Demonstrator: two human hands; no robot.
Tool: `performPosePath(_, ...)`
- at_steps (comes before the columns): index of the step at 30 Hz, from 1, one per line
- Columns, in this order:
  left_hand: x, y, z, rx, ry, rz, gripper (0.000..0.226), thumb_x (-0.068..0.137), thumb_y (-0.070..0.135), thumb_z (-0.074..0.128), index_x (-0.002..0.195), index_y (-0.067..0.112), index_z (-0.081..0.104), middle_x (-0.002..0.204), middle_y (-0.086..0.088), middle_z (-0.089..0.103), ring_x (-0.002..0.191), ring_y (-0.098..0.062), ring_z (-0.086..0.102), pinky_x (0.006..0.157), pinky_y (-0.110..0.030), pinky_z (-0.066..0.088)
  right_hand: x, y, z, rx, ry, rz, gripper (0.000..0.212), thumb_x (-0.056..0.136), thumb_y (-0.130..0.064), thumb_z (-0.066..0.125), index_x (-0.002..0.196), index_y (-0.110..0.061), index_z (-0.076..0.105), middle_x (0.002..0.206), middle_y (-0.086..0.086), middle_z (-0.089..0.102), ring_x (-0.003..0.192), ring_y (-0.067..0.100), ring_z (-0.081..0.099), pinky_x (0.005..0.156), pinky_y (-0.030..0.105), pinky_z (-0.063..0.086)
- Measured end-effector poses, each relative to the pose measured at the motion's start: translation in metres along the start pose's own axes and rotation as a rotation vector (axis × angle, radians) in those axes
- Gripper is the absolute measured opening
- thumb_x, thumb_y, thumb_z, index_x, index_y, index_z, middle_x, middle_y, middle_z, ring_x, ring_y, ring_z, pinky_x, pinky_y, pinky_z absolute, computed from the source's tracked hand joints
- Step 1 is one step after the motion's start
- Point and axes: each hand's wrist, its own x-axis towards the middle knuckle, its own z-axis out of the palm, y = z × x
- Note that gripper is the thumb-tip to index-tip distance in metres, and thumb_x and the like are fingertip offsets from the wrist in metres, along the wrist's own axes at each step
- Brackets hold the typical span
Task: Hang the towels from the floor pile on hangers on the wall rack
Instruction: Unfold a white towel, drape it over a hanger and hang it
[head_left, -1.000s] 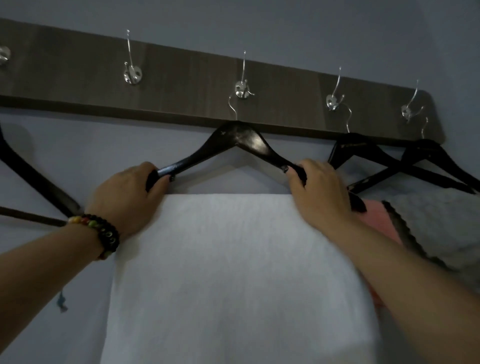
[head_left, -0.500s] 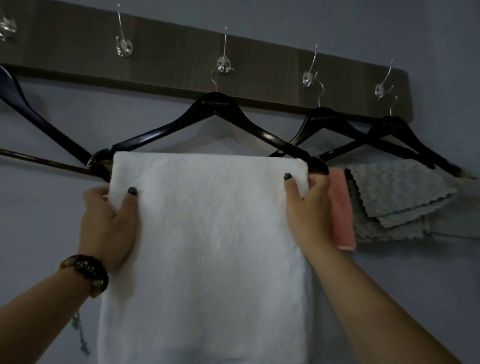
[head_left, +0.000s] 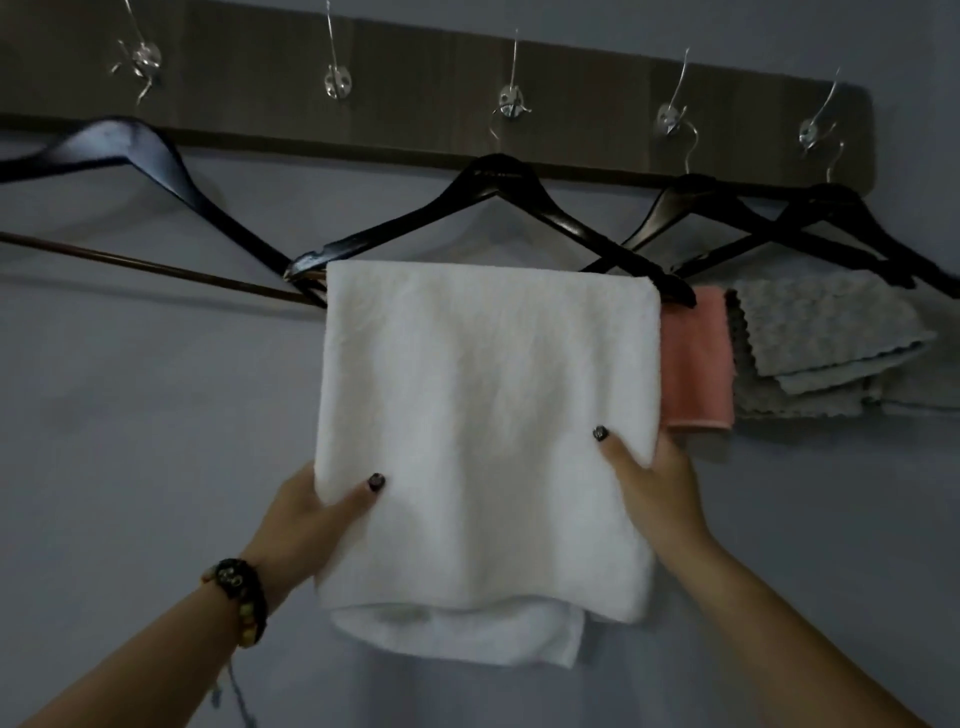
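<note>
White towel (head_left: 483, 415) over black hanger (head_left: 493, 208); bar hidden.
Left hand (head_left: 311, 519) and right hand (head_left: 654, 488) pinch its nubby edges; pink towel (head_left: 696, 358) at 3 o'clock, half covered.

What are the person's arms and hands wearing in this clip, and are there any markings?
Both forearms are bare, no sleeves. The left hand has a dark beaded bracelet with yellowish beads at its wrist, and a thin blue-grey cord dangling below. The right hand wears nothing visible. Thumbnails on both carry dark polish.
</note>
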Motion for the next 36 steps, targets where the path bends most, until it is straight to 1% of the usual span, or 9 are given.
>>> performPosePath(2,-0.005,-0.013,-0.004,0.041,0.065,0.021,0.029,0.087,0.038,0.065,0.109,0.019,0.062,0.099,0.003,0.07,0.091,-0.019,0.068,0.069,-0.03,0.053,-0.021,0.007,-0.002,-0.08,0.022,0.054,0.028,0.087,-0.038,0.066,0.1,-0.014,0.066,0.093,-0.002,0.07,0.085,0.016,0.066,0.074,0.033,0.053)
performPosePath(5,-0.016,-0.024,-0.01,0.082,0.142,-0.007,0.03,0.093,0.04,0.056,0.102,0.012,0.061,0.095,-0.002,0.067,0.088,-0.024,0.064,0.072,-0.037,0.053,-0.05,0.007,-0.005,-0.123,0.059,0.104,0.028,0.089,-0.038,0.061,0.092,-0.01,0.061,0.081,-0.001,0.065,0.072,0.016,0.062,0.057,0.026,0.043)
performPosePath(7,-0.023,-0.025,-0.011,0.102,0.121,-0.022,0.031,0.095,0.041,0.053,0.098,0.011,0.06,0.093,-0.005,0.066,0.085,-0.026,0.063,0.071,-0.038,0.053,-0.068,0.006,-0.005,-0.131,0.043,0.138,0.026,0.091,-0.036,0.06,0.096,-0.01,0.061,0.085,-0.001,0.066,0.077,0.015,0.062,0.061,0.027,0.044)
performPosePath(11,-0.036,-0.022,-0.011,0.167,0.144,0.04,0.028,0.098,0.039,0.047,0.101,0.012,0.055,0.089,-0.002,0.062,0.077,-0.017,0.059,0.058,-0.027,0.043,-0.093,0.005,-0.009,-0.16,0.092,0.159,0.027,0.093,-0.034,0.058,0.096,-0.009,0.066,0.087,0.004,0.069,0.081,0.021,0.065,0.069,0.031,0.048)
performPosePath(16,-0.057,-0.031,-0.014,0.209,0.202,0.041,0.029,0.098,0.038,0.046,0.098,0.009,0.051,0.085,-0.006,0.061,0.071,-0.02,0.058,0.053,-0.028,0.044,-0.118,-0.001,-0.015,-0.167,0.089,0.166,0.024,0.093,-0.034,0.057,0.093,-0.012,0.067,0.083,0.0,0.069,0.079,0.016,0.065,0.069,0.03,0.05)
performPosePath(23,-0.055,-0.023,-0.029,0.38,0.241,0.025,0.028,0.099,0.035,0.045,0.1,0.007,0.048,0.084,-0.005,0.057,0.067,-0.016,0.052,0.05,-0.025,0.037,-0.132,-0.011,-0.013,-0.189,-0.004,0.171,0.025,0.094,-0.032,0.057,0.085,-0.01,0.064,0.075,-0.002,0.065,0.07,0.01,0.062,0.057,0.02,0.044)
performPosePath(28,-0.054,-0.023,-0.023,0.433,0.281,-0.015,0.03,0.099,0.035,0.044,0.099,0.005,0.047,0.084,-0.012,0.058,0.067,-0.023,0.053,0.051,-0.028,0.038,-0.128,-0.009,-0.012,-0.225,-0.055,0.204,0.023,0.094,-0.035,0.055,0.09,-0.013,0.062,0.077,-0.005,0.062,0.079,0.022,0.065,0.066,0.035,0.053)
performPosePath(32,-0.057,-0.022,-0.019,0.509,0.295,-0.1,0.03,0.1,0.034,0.043,0.094,0.005,0.045,0.08,-0.013,0.056,0.063,-0.024,0.054,0.05,-0.029,0.041,-0.124,-0.014,-0.02,-0.26,-0.244,0.299,0.023,0.097,-0.033,0.05,0.092,-0.013,0.057,0.083,0.002,0.059,0.065,0.026,0.066,0.045,0.036,0.055)
performPosePath(36,-0.056,-0.02,-0.022,0.587,0.279,-0.235,0.03,0.1,0.034,0.042,0.098,0.005,0.048,0.093,-0.016,0.061,0.068,-0.028,0.061,0.057,-0.032,0.048,-0.109,-0.021,-0.035,-0.583,-0.576,0.414,0.029,0.095,-0.037,0.048,0.096,-0.011,0.059,0.083,0.01,0.066,0.06,0.031,0.07,0.06,0.038,0.06)
